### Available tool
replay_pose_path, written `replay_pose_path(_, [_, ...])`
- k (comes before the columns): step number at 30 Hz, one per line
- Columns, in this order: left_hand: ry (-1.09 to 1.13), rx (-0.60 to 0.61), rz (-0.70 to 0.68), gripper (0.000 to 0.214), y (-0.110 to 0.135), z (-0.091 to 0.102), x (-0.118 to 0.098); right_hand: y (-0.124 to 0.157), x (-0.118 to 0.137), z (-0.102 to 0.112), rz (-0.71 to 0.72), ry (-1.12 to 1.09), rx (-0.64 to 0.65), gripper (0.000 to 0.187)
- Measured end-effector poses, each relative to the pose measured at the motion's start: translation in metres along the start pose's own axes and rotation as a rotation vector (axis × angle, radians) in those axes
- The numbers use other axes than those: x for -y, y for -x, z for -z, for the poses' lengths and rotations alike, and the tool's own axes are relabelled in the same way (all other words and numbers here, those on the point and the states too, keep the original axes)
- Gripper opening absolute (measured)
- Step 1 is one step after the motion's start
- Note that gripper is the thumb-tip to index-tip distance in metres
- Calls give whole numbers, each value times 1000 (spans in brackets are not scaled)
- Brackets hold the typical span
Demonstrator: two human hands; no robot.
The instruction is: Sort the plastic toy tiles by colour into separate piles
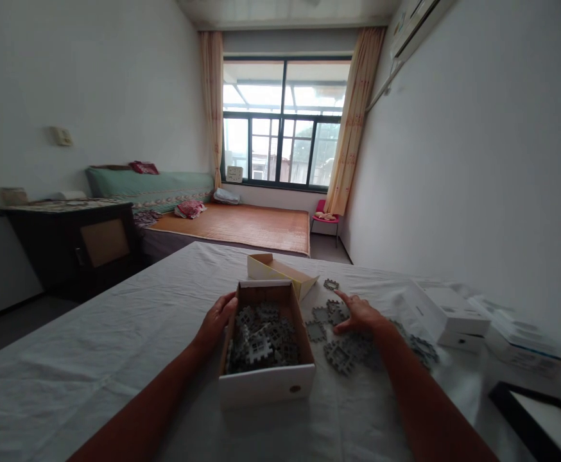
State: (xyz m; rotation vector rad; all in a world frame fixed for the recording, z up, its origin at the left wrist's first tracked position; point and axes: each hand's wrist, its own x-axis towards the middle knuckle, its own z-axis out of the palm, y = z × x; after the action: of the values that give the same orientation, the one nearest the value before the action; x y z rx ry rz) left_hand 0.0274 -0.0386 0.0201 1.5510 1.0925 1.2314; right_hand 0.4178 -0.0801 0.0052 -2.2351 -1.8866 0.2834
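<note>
1. Head view: a white-walled room is shown, its far wall filled by a dark-framed window (pixel 267 135) that is flanked by peach curtains (pixel 355 135).
2. Below the window, a bed (pixel 242 224) is covered by a reddish-brown mat; a pink chair (pixel 326 220) is placed beside it, at the right.
3. Across the foreground, a table (pixel 117 359) is draped in creased white cloth.
4. At the left, a dark cabinet (pixel 59 250) is seen beyond the table.
5. On the table's right side, white cartons (pixel 448 308) are grouped, and a black-framed object (pixel 516 410) is cut off by the picture's edge.
6. At the middle of the table, an open box (pixel 261 387) is set upright; just behind it, a shallow yellow-and-white tray (pixel 304 282) is tilted.
7. The box's left side is touched near the rim by the curled fingers of the left hand (pixel 215 321); whether the wall is pinched cannot be told.
8. To the right of the box, the right hand (pixel 360 314) is held spread over the table, index finger extended; whether anything is touched by it cannot be told.
9. Grey notched pieces (pixel 261 343) are heaped inside the box; loose pieces (pixel 341 356) are scattered under and around the right hand, and a single piece (pixel 331 284) is left just beyond its index fingertip.
</note>
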Motion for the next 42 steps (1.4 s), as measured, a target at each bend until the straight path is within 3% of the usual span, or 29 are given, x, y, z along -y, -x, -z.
replay_pose_path(6, [4,18,-26,61,0,0,-1,-3,4,-2,-57,11,30,103])
replay_pose_path(13, [-10,-7,-31,60,2,0,-4,-3,0,5,45,-27,17,65])
replay_pose_path(23, [-5,-5,-24,61,3,-2,-5,5,4,9,131,-128,-9,57])
replay_pose_path(27, [-22,0,-29,62,4,-2,-6,13,3,31,116,-215,-35,52])
replay_pose_path(29, [-7,15,-32,60,4,-2,-5,21,21,47,140,-367,-57,54])
replay_pose_path(32, [11,12,-40,58,3,-2,-3,39,77,59,264,-563,-132,60])
replay_pose_path(35, [25,14,-49,57,2,-3,0,57,142,49,386,-554,-244,64])
replay_pose_path(37, [42,30,-44,59,2,-3,1,65,169,38,463,-462,-282,69])
replay_pose_path(39, [61,47,-32,61,1,-2,2,68,172,36,537,-376,-264,72])
replay_pose_path(42, [62,52,-29,63,0,-1,3,65,138,60,567,-317,-173,58])
